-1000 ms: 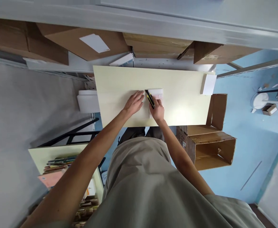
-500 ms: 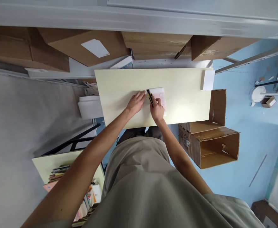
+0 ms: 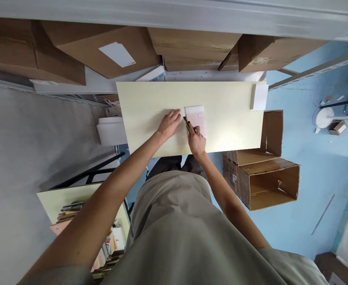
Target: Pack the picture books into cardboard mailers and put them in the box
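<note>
My right hand is closed round a black and yellow utility knife, its tip pointing away from me and to the left. The knife lies along the left edge of a flat white and pink packet, whose lower part my hand covers. To the left of the packet my left hand rests on the pale yellow tabletop with its fingers stretched out and nothing in them. Whether the blade touches the packet is too small to tell.
A white box stands at the table's far right corner. Behind the table, large cardboard boxes line a shelf. Open cardboard boxes are at the right, and a lower table with stacked papers is at the left.
My right hand has drawn the knife a short way toward me along the packet's left edge, uncovering its top left corner. My left hand stays nearly in place. The view has shifted slightly.
</note>
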Action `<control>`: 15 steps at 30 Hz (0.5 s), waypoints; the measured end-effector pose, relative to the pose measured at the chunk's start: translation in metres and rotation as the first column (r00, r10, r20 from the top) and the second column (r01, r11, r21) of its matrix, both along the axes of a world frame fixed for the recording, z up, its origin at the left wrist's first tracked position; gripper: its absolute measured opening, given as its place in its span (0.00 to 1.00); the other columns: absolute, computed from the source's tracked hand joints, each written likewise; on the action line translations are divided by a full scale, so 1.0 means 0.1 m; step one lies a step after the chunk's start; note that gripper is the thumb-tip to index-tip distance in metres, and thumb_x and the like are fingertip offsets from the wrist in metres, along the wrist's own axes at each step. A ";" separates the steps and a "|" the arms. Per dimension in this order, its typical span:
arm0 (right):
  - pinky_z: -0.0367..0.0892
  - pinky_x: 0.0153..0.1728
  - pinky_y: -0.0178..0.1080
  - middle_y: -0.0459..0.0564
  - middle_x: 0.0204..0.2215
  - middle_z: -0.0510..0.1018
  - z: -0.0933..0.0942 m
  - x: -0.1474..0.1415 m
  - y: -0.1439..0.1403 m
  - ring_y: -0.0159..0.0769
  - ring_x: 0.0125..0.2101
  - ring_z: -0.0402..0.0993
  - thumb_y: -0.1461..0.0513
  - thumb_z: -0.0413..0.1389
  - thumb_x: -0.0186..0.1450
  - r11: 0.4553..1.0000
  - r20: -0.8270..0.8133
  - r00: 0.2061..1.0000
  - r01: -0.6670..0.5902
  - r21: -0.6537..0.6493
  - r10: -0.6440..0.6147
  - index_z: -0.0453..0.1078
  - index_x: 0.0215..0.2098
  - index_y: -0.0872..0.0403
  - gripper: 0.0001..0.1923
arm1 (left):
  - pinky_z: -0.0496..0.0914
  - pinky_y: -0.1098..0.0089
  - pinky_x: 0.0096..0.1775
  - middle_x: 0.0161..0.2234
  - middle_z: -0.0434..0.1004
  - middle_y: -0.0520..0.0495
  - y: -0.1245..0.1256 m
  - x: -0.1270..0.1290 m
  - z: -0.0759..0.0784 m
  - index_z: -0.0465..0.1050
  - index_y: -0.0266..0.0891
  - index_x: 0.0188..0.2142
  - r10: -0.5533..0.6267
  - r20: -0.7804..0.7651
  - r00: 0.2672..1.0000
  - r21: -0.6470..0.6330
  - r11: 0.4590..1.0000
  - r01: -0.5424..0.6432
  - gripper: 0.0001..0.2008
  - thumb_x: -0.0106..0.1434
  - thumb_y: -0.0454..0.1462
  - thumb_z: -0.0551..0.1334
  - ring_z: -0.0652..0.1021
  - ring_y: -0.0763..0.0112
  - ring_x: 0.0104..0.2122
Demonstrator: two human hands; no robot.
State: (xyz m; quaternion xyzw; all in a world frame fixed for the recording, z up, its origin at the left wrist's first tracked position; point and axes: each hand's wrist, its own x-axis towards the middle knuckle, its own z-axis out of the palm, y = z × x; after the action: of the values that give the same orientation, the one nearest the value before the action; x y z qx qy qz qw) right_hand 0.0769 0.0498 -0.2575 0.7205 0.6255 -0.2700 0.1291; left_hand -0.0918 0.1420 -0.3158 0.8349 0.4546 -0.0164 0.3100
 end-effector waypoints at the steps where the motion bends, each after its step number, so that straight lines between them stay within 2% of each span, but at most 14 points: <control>1: 0.80 0.45 0.42 0.63 0.66 0.72 0.02 0.01 -0.05 0.43 0.46 0.83 0.64 0.41 0.84 1.000 0.003 1.000 -0.003 -0.006 0.003 0.53 0.87 0.44 0.35 | 0.68 0.38 0.73 0.80 0.61 0.29 0.00 0.01 0.00 0.69 0.33 0.75 0.002 0.001 1.000 -0.001 1.000 -0.002 0.31 0.73 0.31 0.57 0.63 0.39 0.79; 11: 0.81 0.46 0.42 0.62 0.66 0.72 0.28 0.18 -0.56 0.44 0.48 0.86 0.67 0.44 0.82 0.984 0.023 0.993 -0.109 -0.138 0.113 0.55 0.85 0.45 0.35 | 0.66 0.38 0.75 0.82 0.59 0.32 -0.06 0.09 0.00 0.66 0.31 0.77 0.071 -0.010 0.997 -0.018 0.997 -0.071 0.32 0.75 0.32 0.56 0.60 0.39 0.80; 15: 0.82 0.46 0.43 0.64 0.66 0.72 0.38 0.30 -0.75 0.45 0.48 0.88 0.67 0.45 0.82 0.966 -0.016 0.986 -0.163 -0.202 0.163 0.57 0.84 0.46 0.34 | 0.63 0.34 0.75 0.82 0.58 0.30 -0.07 0.16 -0.01 0.68 0.29 0.75 0.109 -0.026 0.994 -0.032 0.993 -0.110 0.31 0.75 0.34 0.58 0.62 0.35 0.78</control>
State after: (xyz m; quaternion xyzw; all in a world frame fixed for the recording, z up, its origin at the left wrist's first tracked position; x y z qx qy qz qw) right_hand 0.1074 -0.0247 -0.2190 0.6498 0.6517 -0.3206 0.2240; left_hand -0.0760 0.1346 -0.3164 0.8032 0.5029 -0.0171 0.3188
